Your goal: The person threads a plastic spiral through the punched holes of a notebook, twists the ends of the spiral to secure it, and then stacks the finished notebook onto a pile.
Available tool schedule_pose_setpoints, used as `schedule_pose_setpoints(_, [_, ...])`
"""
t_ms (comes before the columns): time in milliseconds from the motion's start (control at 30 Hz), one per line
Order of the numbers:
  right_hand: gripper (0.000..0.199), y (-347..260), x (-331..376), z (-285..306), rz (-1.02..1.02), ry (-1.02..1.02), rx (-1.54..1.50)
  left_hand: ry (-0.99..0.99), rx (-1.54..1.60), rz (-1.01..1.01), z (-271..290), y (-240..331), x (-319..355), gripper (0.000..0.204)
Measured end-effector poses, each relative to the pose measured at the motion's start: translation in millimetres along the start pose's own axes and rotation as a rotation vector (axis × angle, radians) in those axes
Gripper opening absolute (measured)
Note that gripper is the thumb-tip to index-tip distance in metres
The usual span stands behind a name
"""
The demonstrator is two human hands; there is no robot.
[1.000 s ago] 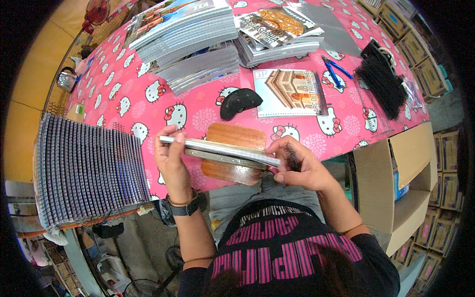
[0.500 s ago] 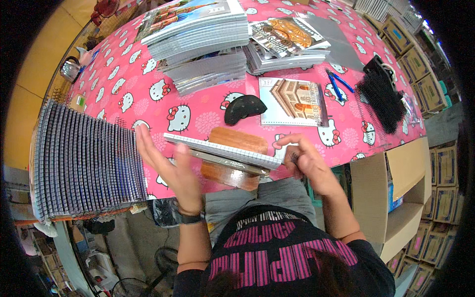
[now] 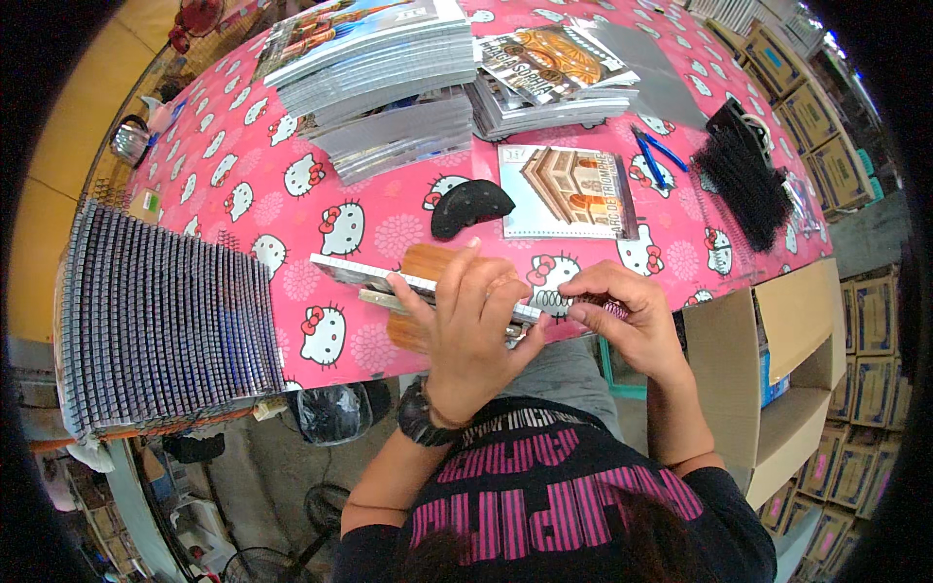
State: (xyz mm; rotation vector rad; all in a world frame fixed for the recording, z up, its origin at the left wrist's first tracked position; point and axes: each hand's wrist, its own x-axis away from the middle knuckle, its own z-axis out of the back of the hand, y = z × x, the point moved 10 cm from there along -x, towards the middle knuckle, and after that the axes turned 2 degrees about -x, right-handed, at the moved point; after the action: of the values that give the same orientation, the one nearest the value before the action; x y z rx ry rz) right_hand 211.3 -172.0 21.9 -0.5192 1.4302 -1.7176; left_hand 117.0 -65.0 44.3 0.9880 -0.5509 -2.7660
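A notebook [image 3: 340,268] with a row of holes along its edge stands slanted above a brown wooden board [image 3: 418,260]. Over its right part lies my left hand [image 3: 476,316], fingers wrapped across it and thumb near its right end. A narrow metallic strip [image 3: 375,298] shows along the notebook's near side. Between finger and thumb, my right hand [image 3: 627,316] pinches a thin spiral binding coil [image 3: 554,301], whose free end meets the notebook's right corner. My left hand hides whether any of the coil is through the holes.
Beyond the board lie a black curved block [image 3: 471,208] and a loose printed cover [image 3: 567,192]. Blue cutters [image 3: 661,158] and a heap of black coils [image 3: 746,189] are at right. Bound notebooks [image 3: 175,316] line the left; tall stacks [image 3: 374,92] stand behind. An open carton [image 3: 797,364] is right.
My left hand has moved right from beside the notebook's left end and closed over its right part. My right hand now holds the coil's end against the notebook's corner.
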Motion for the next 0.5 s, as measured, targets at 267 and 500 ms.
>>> schedule_pose_setpoints(267, [0.021, -21.6, -5.6, -6.4, 0.134, -0.083, 0.114, -0.111, 0.265, -0.032, 14.8, -12.1, 2.0, 0.018])
schedule_pose_setpoints(500, [0.019, -26.3, -8.2, -10.2, 0.132, -0.160, 0.159, -0.051, 0.212, -0.072, 20.5, -9.7, 1.1, 0.027])
